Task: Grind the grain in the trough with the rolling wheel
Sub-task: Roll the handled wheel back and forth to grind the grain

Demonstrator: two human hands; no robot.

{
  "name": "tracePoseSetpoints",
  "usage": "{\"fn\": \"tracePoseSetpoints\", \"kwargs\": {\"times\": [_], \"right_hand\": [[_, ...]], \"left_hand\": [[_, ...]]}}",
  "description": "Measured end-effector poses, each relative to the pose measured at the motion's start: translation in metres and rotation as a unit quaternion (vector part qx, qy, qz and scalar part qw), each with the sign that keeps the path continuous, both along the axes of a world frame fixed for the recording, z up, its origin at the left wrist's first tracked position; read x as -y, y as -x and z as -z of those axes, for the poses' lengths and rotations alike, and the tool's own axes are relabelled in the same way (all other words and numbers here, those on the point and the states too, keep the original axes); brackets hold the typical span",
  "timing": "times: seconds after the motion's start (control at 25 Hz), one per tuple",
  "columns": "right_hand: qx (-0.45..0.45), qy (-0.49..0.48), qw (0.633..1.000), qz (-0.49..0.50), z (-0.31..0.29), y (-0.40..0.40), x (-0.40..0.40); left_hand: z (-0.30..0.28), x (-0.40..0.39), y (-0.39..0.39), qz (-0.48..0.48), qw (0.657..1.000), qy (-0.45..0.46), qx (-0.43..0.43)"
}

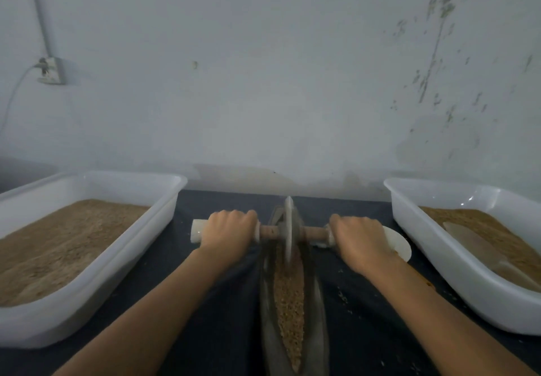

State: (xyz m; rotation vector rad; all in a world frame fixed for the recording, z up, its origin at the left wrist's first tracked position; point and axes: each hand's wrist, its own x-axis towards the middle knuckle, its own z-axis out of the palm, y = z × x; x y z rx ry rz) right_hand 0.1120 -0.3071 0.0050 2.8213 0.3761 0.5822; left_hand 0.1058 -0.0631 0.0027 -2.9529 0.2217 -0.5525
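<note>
1. The left hand (231, 230) is closed round the left end of the wooden axle with white plastic end sleeves (270, 231), with the fingers curled over the top.
2. The right hand (358, 236) grips the right end of the same axle in the same way, so both hands hold the tool and neither is free.
3. Between the 2 hands stands the thin grey metal rolling wheel (289, 229), upright on its edge, at the far part of the trough.
4. The long, narrow, dark metal boat-shaped trough (265, 296) runs from near to far on the dark table cloth (222, 317), and the brown whole grain (291, 296) fills its groove on the near side of the wheel.
5. On the left is a white plastic tub of brown meal (96, 247); on the right, a second white plastic tub (456, 255) holds brown material and a pale scoop (480, 249). A white dish (401, 244) lies just beside the right hand.
6. Risks, as I judge them: uneven pressure from 1 hand could tilt the wheel and let it climb out of the groove; a too fast stroke could push grain over the rim onto the cloth, where some loose grains already lie; the narrow trough could also rock or slide.
</note>
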Motion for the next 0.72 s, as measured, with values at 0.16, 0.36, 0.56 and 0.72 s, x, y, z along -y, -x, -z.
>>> {"fn": "tracePoseSetpoints", "kwargs": {"times": [0.16,0.36,0.56,0.72], "right_hand": [[-0.103,-0.007,0.993,-0.053,0.006,0.077,0.024],[-0.132,0.024,0.991,-0.027,0.000,0.080,0.020],[0.041,-0.006,0.999,0.019,-0.002,-0.005,-0.008],[-0.020,-0.017,1.000,0.006,0.013,0.008,0.006]], "left_hand": [[0.016,-0.018,0.088,0.064,0.997,-0.024,-0.031],[0.005,-0.016,0.084,0.044,0.995,-0.044,-0.084],[-0.005,0.002,-0.007,-0.007,1.000,-0.022,0.010],[0.000,0.001,0.014,0.036,0.999,-0.015,-0.006]]}}
